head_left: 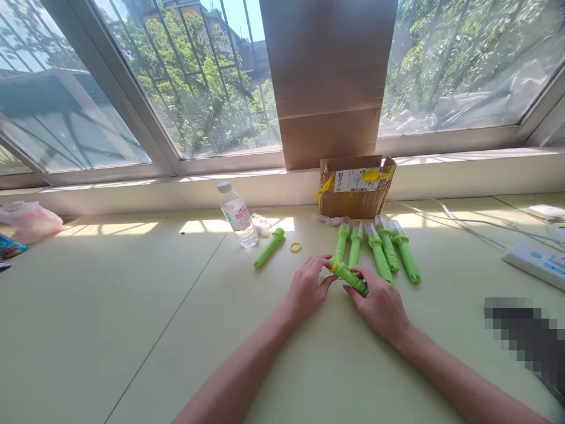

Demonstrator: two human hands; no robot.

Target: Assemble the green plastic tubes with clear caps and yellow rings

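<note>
Between my two hands is a green tube, tilted down to the right, with a yellow ring near its upper left end. My left hand pinches that ringed end. The lower right part is gripped by the fingers of my right hand. Just beyond lie several green tubes with clear caps, side by side. To the left rests another green tube without a clear cap, and a loose yellow ring lies flat beside it.
A water bottle stands at the back left of the hands, by a crumpled clear wrapper. An open cardboard box is against the wall. Cables and a white power strip are at right, plastic bags at far left.
</note>
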